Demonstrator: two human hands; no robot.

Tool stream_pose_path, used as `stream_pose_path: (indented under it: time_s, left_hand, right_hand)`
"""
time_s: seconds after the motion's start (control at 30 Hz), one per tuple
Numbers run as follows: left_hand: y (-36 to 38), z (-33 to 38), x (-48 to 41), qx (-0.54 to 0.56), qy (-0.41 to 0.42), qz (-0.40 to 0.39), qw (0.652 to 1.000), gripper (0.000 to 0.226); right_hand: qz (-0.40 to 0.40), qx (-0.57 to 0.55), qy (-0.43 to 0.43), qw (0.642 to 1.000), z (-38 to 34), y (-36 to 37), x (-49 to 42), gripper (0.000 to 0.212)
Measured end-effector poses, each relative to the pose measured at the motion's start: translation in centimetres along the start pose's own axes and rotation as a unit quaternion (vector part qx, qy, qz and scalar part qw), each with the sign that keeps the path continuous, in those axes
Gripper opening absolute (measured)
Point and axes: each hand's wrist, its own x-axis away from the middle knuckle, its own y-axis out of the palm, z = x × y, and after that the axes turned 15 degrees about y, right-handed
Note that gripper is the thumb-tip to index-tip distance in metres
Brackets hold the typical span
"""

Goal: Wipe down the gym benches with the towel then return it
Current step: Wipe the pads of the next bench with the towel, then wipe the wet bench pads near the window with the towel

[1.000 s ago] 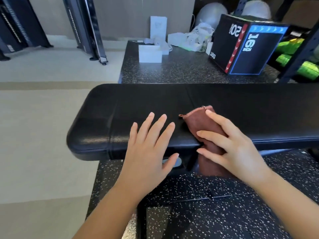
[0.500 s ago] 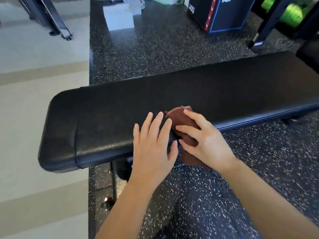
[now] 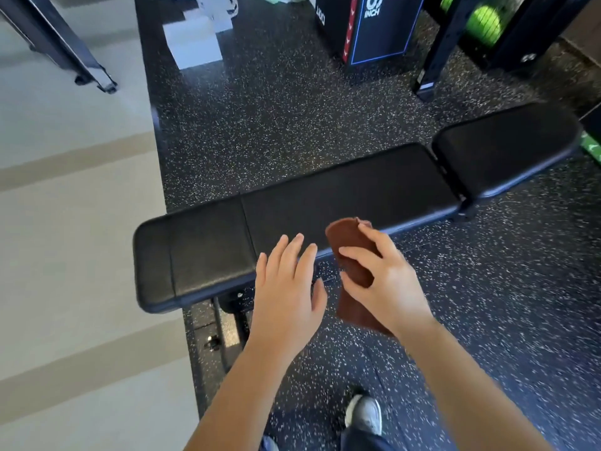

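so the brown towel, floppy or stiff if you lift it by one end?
Probably floppy: the towel droops below the right hand, folded over itself. Likely light, since fingers alone hold it. Napped cloth probably grips rather than slips.

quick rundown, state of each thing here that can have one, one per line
towel: folded, gripped in the right hand, lower end hanging down
right hand: closed on the towel
left hand: open, fingers spread, holding nothing
bench: flat, nothing lying on it
plyo box: standing upright on the floor
medicine ball: stored in the rack
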Motion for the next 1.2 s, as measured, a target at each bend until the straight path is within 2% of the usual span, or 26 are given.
stream_pose_path:
  time_s: [0.13,0.33,0.6,0.83,1.0,1.2]
  left_hand:
    - [-6.6,5.1,-0.9,-0.017,0.057,-0.032,0.998,0.045]
    - [-13.1,10.2,-1.2,-0.021,0.151,-0.033,0.988,0.047]
    - [-16.2,13.9,-2.2,0.024,0.309,-0.034,0.950,0.049]
    - [-16.3,18.5,-2.2,0.094,0.458,-0.067,0.882,0.049]
    - [-16.6,23.3,-0.6,0.152,0.556,-0.093,0.812,0.050]
    - [-17.5,29.7,4.3,0.201,0.651,-0.106,0.724,0.050]
  right_hand:
    - [0.014,0.003,0.003,1.000,-2.5,-7.8,3.3,0.033]
    - [0.052,0.005,0.046,0.998,-5.0,-16.4,8.7,0.033]
    - [0.180,-0.011,0.190,0.965,-6.1,-21.3,15.6,0.031]
    - [0.277,-0.024,0.329,0.902,-6.3,-21.5,22.8,0.031]
    - [0.340,-0.036,0.424,0.838,-6.5,-22.0,29.5,0.030]
    - [0.422,-0.052,0.500,0.755,-7.0,-22.2,38.2,0.032]
